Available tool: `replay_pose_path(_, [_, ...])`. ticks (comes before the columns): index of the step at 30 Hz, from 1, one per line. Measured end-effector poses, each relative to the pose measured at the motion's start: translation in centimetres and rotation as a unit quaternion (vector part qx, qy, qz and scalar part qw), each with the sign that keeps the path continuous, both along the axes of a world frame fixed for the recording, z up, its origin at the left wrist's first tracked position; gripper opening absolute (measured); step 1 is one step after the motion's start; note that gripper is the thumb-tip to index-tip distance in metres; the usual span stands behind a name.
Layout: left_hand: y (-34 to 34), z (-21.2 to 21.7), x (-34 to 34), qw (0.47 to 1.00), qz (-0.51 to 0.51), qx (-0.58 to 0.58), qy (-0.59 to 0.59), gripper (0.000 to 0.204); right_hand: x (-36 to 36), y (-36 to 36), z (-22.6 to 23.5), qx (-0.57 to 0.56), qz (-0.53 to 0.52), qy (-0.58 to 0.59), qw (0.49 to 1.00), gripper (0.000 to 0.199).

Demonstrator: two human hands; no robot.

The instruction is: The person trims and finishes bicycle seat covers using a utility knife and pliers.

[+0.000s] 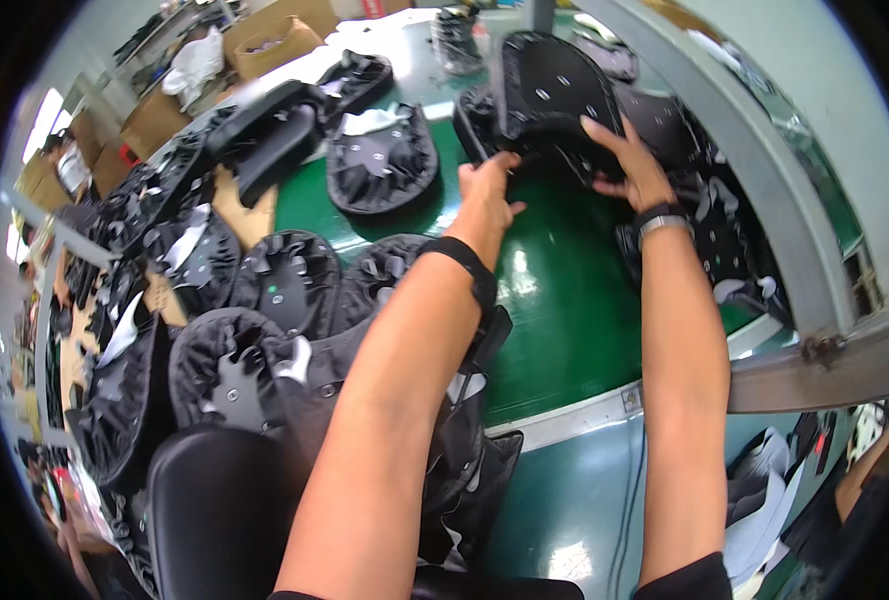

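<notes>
A black padded panel (554, 85) with a rounded top is tilted up at the far side of the green work surface. My right hand (636, 172) grips its lower right edge, thumb on the face and fingers below. My left hand (484, 195) is at its lower left corner, fingers apart; whether they touch the panel is unclear. Another dark padded piece (471, 115) stands partly hidden behind it. Left of my hands, a black gathered-fabric cover (379, 165) with a white tab lies on the green surface (554, 290).
Several similar black covers (289, 280) crowd the left side. A grey metal frame (704, 110) curves along the right, with more black pieces (719, 235) beside it. A clear jar (456, 42) stands at the back. A black rounded pad (219, 510) is close at lower left.
</notes>
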State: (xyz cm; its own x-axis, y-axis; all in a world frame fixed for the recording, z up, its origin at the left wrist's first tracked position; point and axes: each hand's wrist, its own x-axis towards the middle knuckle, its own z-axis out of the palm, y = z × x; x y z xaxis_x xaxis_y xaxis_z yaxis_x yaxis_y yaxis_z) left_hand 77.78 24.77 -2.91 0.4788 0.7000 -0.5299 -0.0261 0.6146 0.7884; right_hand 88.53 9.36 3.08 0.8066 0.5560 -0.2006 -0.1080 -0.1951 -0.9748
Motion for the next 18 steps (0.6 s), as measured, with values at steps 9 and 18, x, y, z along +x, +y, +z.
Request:
replay_pose_path(9, [3.2, 17.9, -17.6, 0.991, 0.043, 0.122, -0.026, 0.073, -16.0, 3.0, 7.3, 0.187, 0.001, 0.106, 0.977, 0.071])
replay_pose_path(18, [5.9, 29.4, -62.7, 0.703, 0.02, 0.709, 0.057, 0.043, -48.0, 12.4, 25.2, 0.192, 0.354, 0.016, 0.915, 0.082])
